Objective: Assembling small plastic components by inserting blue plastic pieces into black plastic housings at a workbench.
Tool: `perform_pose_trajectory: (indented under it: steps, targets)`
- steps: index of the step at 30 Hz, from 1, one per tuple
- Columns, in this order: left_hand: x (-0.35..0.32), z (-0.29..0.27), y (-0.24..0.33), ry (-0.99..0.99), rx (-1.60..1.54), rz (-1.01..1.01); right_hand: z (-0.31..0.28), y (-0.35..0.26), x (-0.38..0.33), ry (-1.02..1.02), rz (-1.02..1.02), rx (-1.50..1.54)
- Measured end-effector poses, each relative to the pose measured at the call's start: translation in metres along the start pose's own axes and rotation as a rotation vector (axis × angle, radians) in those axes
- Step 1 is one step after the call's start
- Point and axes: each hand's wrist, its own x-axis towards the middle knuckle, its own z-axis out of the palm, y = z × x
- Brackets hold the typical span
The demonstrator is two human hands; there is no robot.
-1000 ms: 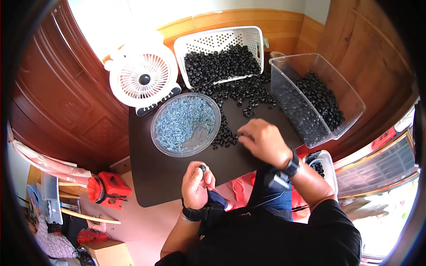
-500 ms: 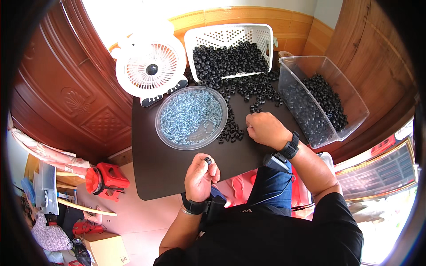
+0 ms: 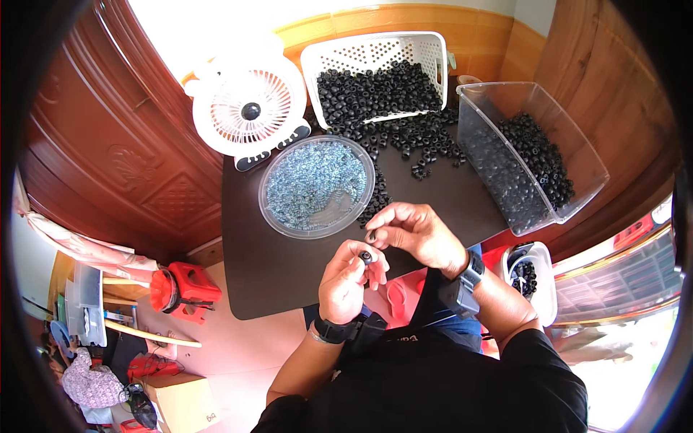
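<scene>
My left hand (image 3: 341,286) holds a small black cylindrical piece (image 3: 366,256) between thumb and fingers, its round end facing up. Close beside it, my right hand (image 3: 422,238) pinches another small black piece (image 3: 372,235) at the fingertips. The two pieces are near each other but look apart. Beyond my hands on the dark table (image 3: 271,278), a round clear tub (image 3: 278,225) holds many tiny bluish clear pieces. Loose black ring-shaped pieces (image 3: 426,148) lie spread behind and to the right of the tub.
A white perforated basket (image 3: 328,52) lies tipped toward me, full of black pieces. To the right, a clear bin (image 3: 581,198) holds more. A white fan (image 3: 249,112) stands at back left. Beside my right forearm, a white container (image 3: 545,289) has black pieces inside.
My right hand has come back from the loose black pieces to my left hand, with a small black piece in its fingertips. My left hand has shifted slightly right and up.
</scene>
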Motion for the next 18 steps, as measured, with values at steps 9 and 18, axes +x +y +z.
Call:
perform_pose_trajectory:
  steps: [9,18]
  targets:
    - [-0.014,0.005,0.009,0.088,0.031,0.056,0.012,0.010,-0.007,-0.071,-0.132,-0.058]
    - [-0.016,0.003,0.011,0.069,0.025,0.051,0.010,-0.005,0.002,-0.153,-0.007,-0.134]
